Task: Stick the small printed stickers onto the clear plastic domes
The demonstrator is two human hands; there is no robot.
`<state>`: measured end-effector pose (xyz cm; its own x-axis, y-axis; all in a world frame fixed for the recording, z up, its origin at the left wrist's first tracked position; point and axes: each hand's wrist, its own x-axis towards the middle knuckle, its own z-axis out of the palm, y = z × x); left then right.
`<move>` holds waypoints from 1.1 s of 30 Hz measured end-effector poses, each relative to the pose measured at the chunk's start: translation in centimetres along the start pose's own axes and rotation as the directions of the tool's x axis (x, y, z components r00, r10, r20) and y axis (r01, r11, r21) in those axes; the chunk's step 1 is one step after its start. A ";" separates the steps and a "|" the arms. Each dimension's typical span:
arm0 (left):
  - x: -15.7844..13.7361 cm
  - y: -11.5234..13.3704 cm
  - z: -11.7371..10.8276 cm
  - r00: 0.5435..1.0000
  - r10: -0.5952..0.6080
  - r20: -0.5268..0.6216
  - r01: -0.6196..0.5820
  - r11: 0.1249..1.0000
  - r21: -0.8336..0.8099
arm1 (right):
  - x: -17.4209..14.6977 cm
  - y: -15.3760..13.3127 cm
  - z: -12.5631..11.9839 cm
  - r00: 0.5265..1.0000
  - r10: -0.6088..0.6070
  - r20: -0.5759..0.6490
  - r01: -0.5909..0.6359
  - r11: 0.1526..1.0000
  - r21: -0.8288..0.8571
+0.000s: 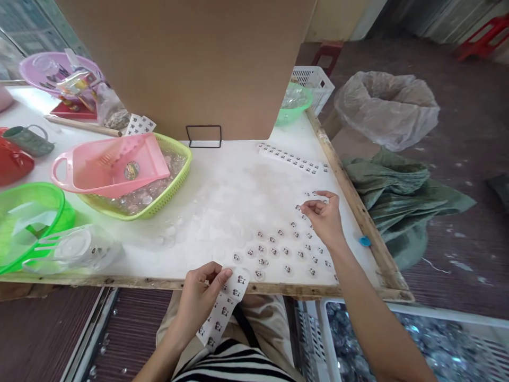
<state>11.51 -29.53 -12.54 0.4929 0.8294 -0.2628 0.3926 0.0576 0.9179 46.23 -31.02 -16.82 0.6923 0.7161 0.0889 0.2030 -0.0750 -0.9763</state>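
My left hand [204, 292] pinches a white strip of stickers [222, 313] printed with small black-and-white figures, at the table's front edge. The strip hangs down over my lap. Over the right part of the table, my right hand [324, 217] is closed, thumb and finger together at a small sticker [298, 207]. Whether that sticker lies on a disc there is too small to tell. Below and left of this hand lie several clear round discs [287, 270], each with a printed figure. Another sticker strip [292, 157] lies flat farther back.
A tall cardboard sheet [191, 63] stands at the back. At left, a pink basket [115, 164] rests on a yellow-green basket [175, 188] of clear pieces. A wooden rim [350, 196] edges the table, with a blue cap [365, 241] beside it. A white crate [421, 313] stands below right.
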 end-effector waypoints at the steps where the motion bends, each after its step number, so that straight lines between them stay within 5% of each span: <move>1: 0.0 -0.1 0.1 1.000 -0.004 0.005 0.004 1.000 -0.001 | 1.0 1.4 -0.6 0.999 0.036 0.013 -0.036 0.998 -0.055; 5: 0.1 0.0 0.1 1.000 0.001 0.007 -0.002 1.000 0.013 | 2.0 4.0 -1.1 0.992 0.110 0.059 -0.095 0.974 -0.207; 15: 0.3 0.4 0.0 1.000 0.012 0.021 -0.013 0.999 0.036 | 2.3 4.2 -0.5 0.964 0.252 0.085 -0.195 0.888 -0.417; 18: 0.3 0.4 0.0 1.000 0.016 0.018 -0.017 0.999 0.049 | 1.9 4.2 0.1 0.978 0.190 0.084 -0.109 0.814 -0.571; 23: 0.3 0.5 0.0 1.000 0.016 0.019 -0.017 0.998 0.059 | 0.9 3.4 1.0 0.991 0.007 0.135 0.110 0.539 -0.835; 25: 0.3 0.4 0.0 1.000 0.012 0.022 -0.014 0.998 0.053 | 1.2 3.1 0.7 0.992 -0.052 0.112 0.124 0.493 -0.861; 29: 0.2 0.1 0.0 1.000 0.006 0.030 -0.007 1.000 0.027 | 3.0 3.0 -0.8 0.994 -0.112 0.018 0.086 0.645 -0.759; 33: 0.2 -0.1 0.0 0.999 -0.003 0.038 0.003 1.000 0.017 | 4.7 3.3 -1.6 0.992 0.102 0.068 -0.040 0.791 -0.611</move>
<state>11.57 -29.43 -12.72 0.5211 0.8072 -0.2772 0.4068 0.0506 0.9121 51.25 -28.98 -19.28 0.6611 0.7499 -0.0251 0.5557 -0.5119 -0.6551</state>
